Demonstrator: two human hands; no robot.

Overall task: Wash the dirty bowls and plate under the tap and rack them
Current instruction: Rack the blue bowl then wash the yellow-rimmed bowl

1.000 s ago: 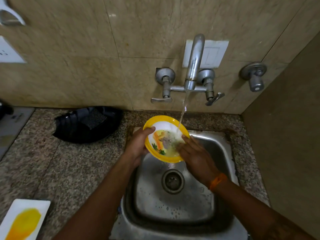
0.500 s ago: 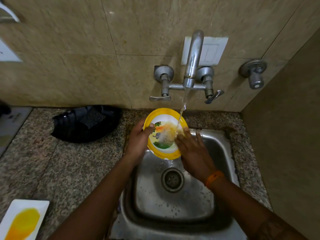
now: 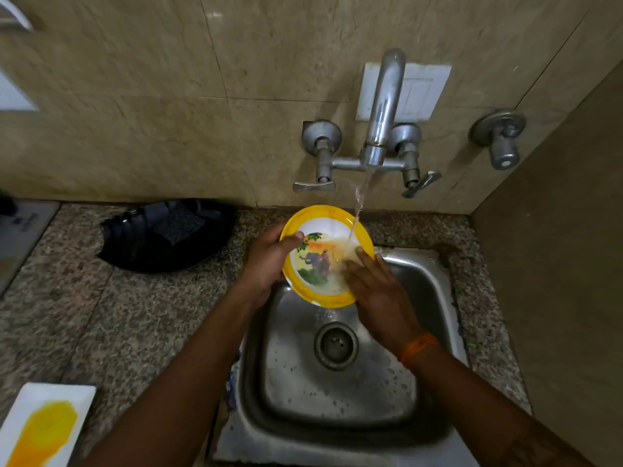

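We're gripping the yellow-rimmed bowl [image 3: 325, 256] at its left rim with our left hand [image 3: 266, 264], thumb curled over the edge, holding it tilted above the far edge of the sink [image 3: 421, 382] under the tap [image 3: 382, 106] stream. Our right hand [image 3: 379, 291] is rubbing the inside, fingers straight and pressed flat. Risk: a wet one-hand rim grip could be slipping under the rubbing pressure, dropping the bowl into the sink.
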